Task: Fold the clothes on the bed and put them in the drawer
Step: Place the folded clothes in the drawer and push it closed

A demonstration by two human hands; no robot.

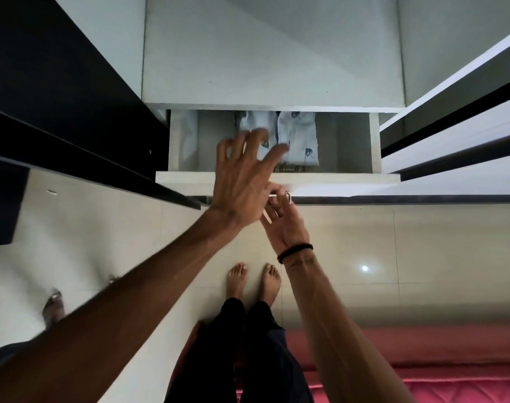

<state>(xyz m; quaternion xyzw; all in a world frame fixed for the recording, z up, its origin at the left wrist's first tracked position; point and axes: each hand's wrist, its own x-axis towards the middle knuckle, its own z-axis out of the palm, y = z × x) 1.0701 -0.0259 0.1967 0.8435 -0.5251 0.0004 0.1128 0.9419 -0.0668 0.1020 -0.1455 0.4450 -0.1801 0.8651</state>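
A person stands at an open white drawer point(277, 184) holding folded pale clothes, both hands reaching toward it.

Nearest the camera, below the drawer in view, are dark trousers point(248, 344) and two bare feet point(252, 283) on pale floor tiles point(393, 242), with a red quilted bed edge point(422, 373) to the right. Closer to the drawer, the right hand point(287, 225), a black band point(295, 252) on its wrist, curls its fingers round the metal handle point(280, 196) on the drawer's front panel. The left hand point(242, 175) hovers over the drawer's front edge, fingers spread apart and gripping nothing. Inside the drawer, toward its middle, lie the folded light-blue clothes point(297, 138), side by side. Beyond the drawer rises the white wardrobe interior point(262, 53); a dark panel point(59, 97) stands to its left.
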